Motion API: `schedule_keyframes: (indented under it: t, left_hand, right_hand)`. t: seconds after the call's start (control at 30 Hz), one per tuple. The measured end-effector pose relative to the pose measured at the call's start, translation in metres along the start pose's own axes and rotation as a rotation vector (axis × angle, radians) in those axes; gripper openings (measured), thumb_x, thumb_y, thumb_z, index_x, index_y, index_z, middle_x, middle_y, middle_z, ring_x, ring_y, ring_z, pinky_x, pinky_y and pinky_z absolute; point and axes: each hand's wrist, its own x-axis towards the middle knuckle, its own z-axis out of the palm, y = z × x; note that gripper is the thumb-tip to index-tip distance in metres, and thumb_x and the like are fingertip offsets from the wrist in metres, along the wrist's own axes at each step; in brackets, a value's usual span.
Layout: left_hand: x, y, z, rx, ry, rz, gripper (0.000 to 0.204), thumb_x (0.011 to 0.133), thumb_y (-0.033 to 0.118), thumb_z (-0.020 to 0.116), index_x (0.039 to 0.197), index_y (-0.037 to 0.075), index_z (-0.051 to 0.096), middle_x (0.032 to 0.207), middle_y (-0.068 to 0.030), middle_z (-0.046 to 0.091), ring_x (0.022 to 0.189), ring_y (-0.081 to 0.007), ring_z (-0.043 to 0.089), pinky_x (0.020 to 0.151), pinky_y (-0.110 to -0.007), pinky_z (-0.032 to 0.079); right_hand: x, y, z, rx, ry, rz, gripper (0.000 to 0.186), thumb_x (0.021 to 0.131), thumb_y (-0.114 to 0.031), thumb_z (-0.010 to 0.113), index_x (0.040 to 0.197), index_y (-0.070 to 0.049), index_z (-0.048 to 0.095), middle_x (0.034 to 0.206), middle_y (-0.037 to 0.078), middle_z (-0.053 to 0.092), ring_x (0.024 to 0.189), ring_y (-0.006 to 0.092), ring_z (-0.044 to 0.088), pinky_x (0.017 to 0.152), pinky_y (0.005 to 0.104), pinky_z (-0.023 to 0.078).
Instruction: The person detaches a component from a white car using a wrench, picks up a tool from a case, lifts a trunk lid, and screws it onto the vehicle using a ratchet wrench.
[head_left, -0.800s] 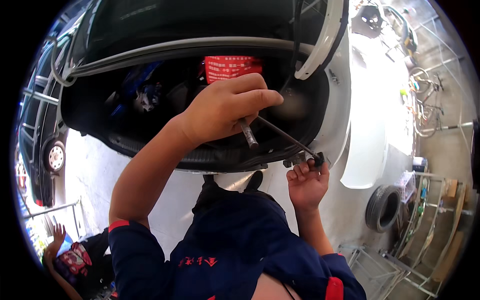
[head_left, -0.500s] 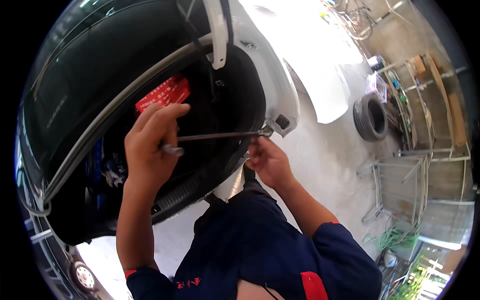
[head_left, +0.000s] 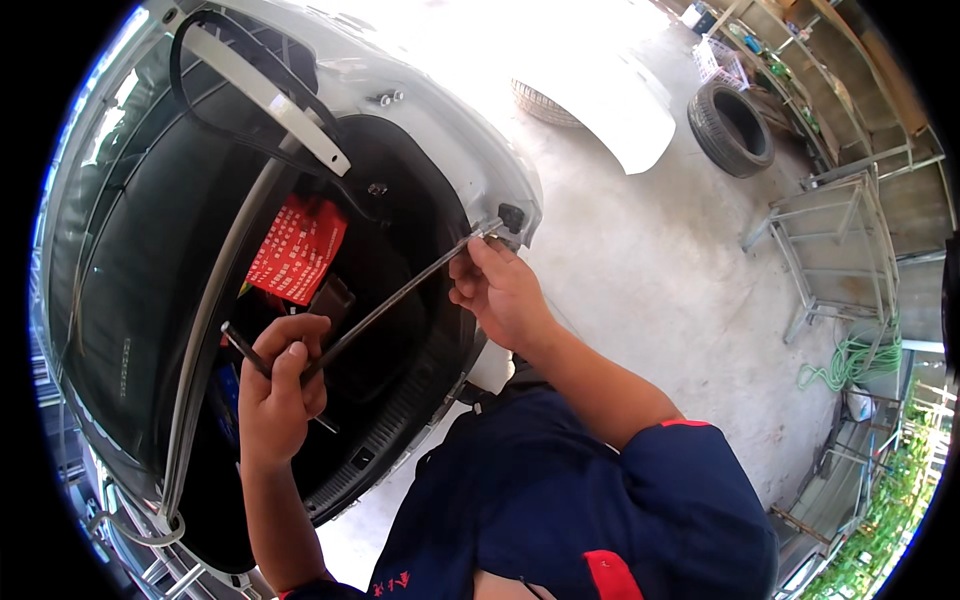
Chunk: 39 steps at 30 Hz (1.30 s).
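My left hand is closed round the crossbar of a long metal T-handled tool, low over the dark open boot of a car. The shaft runs up and right to the boot's right corner. There my right hand pinches the tool's far end beside a small metal and black fitting on the pale bodywork. A red printed packet or sheet lies inside the boot, with dark and blue items below it, partly hidden.
The raised lid and a pale hinge arm are on the left. Right of the car are a white body panel, tyres, metal racks, a metal stand, a green hose and a white crate.
My view has swung round to the right. My left hand has turned and sits lower in the boot, still on the handle; my right hand stays at the tool's far end.
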Motion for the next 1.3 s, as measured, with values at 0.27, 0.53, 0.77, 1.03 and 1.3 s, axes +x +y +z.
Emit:
schedule_keyframes:
  t: [0.27, 0.53, 0.77, 1.03, 1.3]
  left_hand:
    - [0.023, 0.02, 0.011, -0.097, 0.037, -0.152, 0.031, 0.105, 0.01, 0.04, 0.121, -0.004, 0.061, 0.093, -0.0029, 0.051, 0.053, -0.0002, 0.039, 0.042, -0.018, 0.031]
    - [0.044, 0.036, 0.019, -0.2, 0.083, -0.236, 0.033, 0.107, 0.022, 0.039, 0.118, -0.001, 0.06, 0.092, -0.0022, 0.049, 0.052, -0.0003, 0.035, 0.038, -0.015, 0.028]
    - [0.052, 0.05, 0.023, -0.24, 0.009, -0.229, 0.034, 0.105, 0.025, 0.044, 0.119, -0.001, 0.061, 0.093, -0.0032, 0.05, 0.054, -0.0013, 0.037, 0.036, -0.017, 0.028]
    - [0.067, 0.048, 0.019, 0.339, -0.016, 0.052, 0.028, 0.075, -0.005, 0.048, 0.097, -0.002, 0.064, 0.093, -0.0032, 0.053, 0.069, -0.0036, 0.044, 0.062, -0.02, 0.033]
    - [0.071, 0.06, 0.008, 0.462, -0.255, 0.006, 0.049, 0.076, -0.003, 0.059, 0.123, -0.002, 0.07, 0.091, -0.0045, 0.06, 0.069, -0.0072, 0.055, 0.062, -0.022, 0.045]
  right_hand:
    - [0.011, -0.017, -0.008, 0.008, 0.011, 0.103, 0.024, 0.109, -0.03, 0.05, 0.101, -0.009, 0.057, 0.087, 0.001, 0.06, 0.07, 0.0099, 0.05, 0.073, 0.0321, 0.048]
    - [0.015, -0.017, -0.014, 0.049, -0.001, 0.089, 0.026, 0.108, -0.032, 0.052, 0.099, -0.008, 0.058, 0.086, 0.001, 0.059, 0.067, 0.0094, 0.049, 0.07, 0.0313, 0.047]
    - [0.011, -0.032, -0.02, 0.101, 0.02, 0.192, 0.027, 0.107, -0.035, 0.054, 0.104, -0.008, 0.059, 0.086, 0.0, 0.06, 0.068, 0.0096, 0.049, 0.071, 0.0318, 0.046]
    - [0.008, -0.051, -0.043, 0.287, 0.004, 0.302, 0.043, 0.109, -0.05, 0.045, 0.107, -0.01, 0.06, 0.079, 0.002, 0.059, 0.065, 0.0117, 0.048, 0.07, 0.0334, 0.044]
    - [0.015, -0.046, -0.035, 0.383, 0.029, 0.307, 0.044, 0.108, -0.054, 0.045, 0.095, -0.014, 0.057, 0.071, 0.002, 0.052, 0.062, 0.0133, 0.043, 0.067, 0.0333, 0.041]
